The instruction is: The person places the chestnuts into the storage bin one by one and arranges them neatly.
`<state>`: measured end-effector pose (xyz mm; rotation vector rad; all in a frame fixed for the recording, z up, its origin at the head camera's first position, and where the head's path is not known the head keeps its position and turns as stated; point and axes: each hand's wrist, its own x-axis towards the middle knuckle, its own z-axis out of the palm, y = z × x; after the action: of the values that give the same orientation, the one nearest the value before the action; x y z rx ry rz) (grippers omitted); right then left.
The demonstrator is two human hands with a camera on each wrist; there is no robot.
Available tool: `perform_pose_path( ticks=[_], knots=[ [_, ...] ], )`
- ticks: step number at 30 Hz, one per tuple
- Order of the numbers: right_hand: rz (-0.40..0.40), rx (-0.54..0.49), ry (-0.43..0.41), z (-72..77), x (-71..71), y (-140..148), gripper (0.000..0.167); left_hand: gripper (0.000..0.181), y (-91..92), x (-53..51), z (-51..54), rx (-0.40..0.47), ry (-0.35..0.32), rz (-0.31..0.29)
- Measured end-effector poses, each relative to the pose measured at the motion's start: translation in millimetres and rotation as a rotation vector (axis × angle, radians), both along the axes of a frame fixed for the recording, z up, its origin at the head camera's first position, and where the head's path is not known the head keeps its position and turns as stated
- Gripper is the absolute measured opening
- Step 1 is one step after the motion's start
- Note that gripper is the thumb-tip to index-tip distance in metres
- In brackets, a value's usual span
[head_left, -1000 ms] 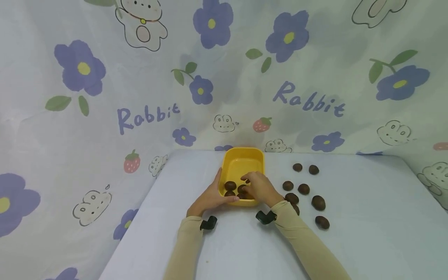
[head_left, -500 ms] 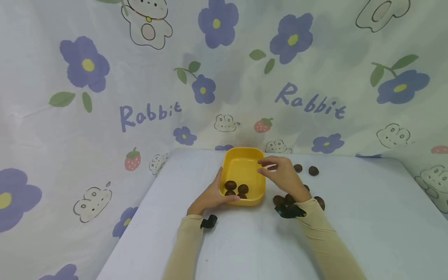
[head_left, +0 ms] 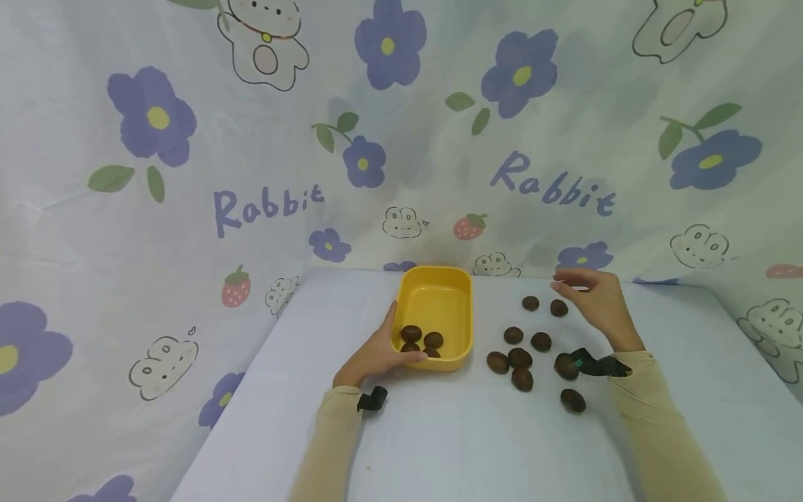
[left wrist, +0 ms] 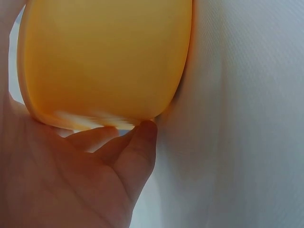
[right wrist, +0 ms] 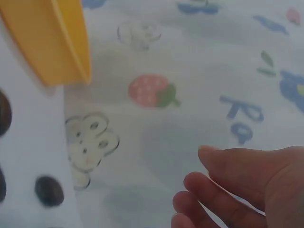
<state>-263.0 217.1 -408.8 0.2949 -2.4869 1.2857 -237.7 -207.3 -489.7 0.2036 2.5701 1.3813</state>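
Note:
My left hand (head_left: 375, 355) grips the near left corner of a yellow plastic box (head_left: 465, 335). Its thumb lies over the near rim and its fingers run along the left side; in the left wrist view, the fingers (left wrist: 137, 152) touch the wall of the box (left wrist: 109, 61). Several dark brown, roundish pieces that look like chestnuts (head_left: 411, 334) lie in the near end of the box. Raised over the right of the table, my right hand (head_left: 596, 303) holds nothing, with fingers loosely bent and thumb apart in the right wrist view. Just left of it lies a chestnut (head_left: 559, 307).
Several more chestnuts (head_left: 519, 358) are scattered on the white table (head_left: 452, 432) right of the box. A patterned cloth (head_left: 533, 209) hangs behind the table and down the left side. Dark camera mounts (head_left: 373, 399) sit on both wrists.
My right hand has come out of the box and moved right, past the scattered chestnuts, uncovering several of them. The left hand and the box have stayed in place.

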Motion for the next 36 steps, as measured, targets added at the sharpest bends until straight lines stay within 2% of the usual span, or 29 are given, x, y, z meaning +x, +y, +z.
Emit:
perform_pose_path(
  ticks=[7,14,23,28,36],
  knots=[
    [-0.083,0.058,-0.130,-18.9,-15.4,33,0.043,0.140,0.0,-0.3,0.2,-0.009,0.003,-0.009],
    [-0.073,0.044,-0.245,-34.8,-26.1,44,0.051,0.137,-0.3,1.4,1.3,-0.006,-0.004,-0.010],
    [-0.044,0.108,-0.279,-63.6,-39.9,52,0.055,0.138,-0.6,0.5,1.0,-0.004,0.000,-0.013],
    [-0.002,0.137,-0.350,-69.3,-40.2,53,0.060,0.138,0.1,0.1,0.4,0.001,0.006,-0.015],
    [0.003,0.183,-0.406,-72.0,-43.0,49,0.065,0.137,0.5,0.3,0.6,0.015,0.006,-0.015]
  ],
)
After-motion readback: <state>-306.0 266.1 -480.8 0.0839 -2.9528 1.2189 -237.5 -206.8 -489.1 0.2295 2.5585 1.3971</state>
